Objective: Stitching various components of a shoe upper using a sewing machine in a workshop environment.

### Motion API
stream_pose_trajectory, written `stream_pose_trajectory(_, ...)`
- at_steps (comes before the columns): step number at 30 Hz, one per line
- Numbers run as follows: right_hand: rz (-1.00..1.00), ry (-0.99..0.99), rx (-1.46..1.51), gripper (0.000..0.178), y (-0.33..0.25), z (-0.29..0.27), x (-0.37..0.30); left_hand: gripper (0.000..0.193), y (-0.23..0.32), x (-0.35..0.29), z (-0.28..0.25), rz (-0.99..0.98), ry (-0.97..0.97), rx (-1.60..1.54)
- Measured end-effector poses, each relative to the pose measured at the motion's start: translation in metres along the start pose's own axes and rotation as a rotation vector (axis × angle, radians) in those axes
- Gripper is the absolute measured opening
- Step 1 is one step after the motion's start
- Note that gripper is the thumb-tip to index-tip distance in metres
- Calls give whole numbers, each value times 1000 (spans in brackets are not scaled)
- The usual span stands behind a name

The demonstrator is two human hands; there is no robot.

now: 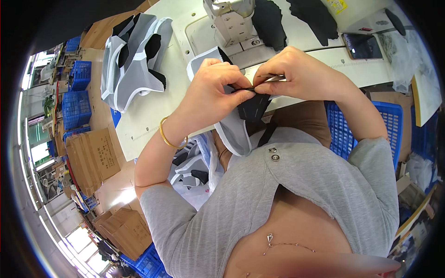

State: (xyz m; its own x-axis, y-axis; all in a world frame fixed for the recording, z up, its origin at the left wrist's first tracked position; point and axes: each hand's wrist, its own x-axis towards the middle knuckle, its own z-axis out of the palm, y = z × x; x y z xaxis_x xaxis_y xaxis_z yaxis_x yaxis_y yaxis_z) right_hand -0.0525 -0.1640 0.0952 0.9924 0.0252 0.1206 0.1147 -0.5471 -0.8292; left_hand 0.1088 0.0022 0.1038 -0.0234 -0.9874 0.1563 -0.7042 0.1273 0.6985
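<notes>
My left hand (219, 88) is closed in a pinch on the upper edge of a small black fabric piece (254, 108). Thumb and fingertips of my right hand (296, 74) meet at that same edge, also pinched. A thin, dark metallic tool (276, 77) shows between the right fingers; its kind is hard to make out. Joined or lying against the black piece is a grey fabric panel with white edging (233, 133), which hangs over the table's front edge into my lap. Part of it is hidden behind my left hand.
A sewing machine (232, 25) stands beyond my hands on the white table (155, 116). Stacked grey-and-black panels (134, 65) lie left, black fabric pieces (269, 25) and a phone (362, 46) right. A bag of panels (197, 169) hangs below; a blue basket (389, 125) is at right.
</notes>
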Motion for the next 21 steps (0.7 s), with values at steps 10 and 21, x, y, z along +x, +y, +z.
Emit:
stream_pose_trajectory(10, -188, -2, -404, 15, 6, -4, -3, 16, -14, 1, -11, 16, -81, 24)
stream_pose_trajectory(21, -189, 11, -353, 15, 10, 0, -7, 13, -7, -5, -4, 46, -39, 99)
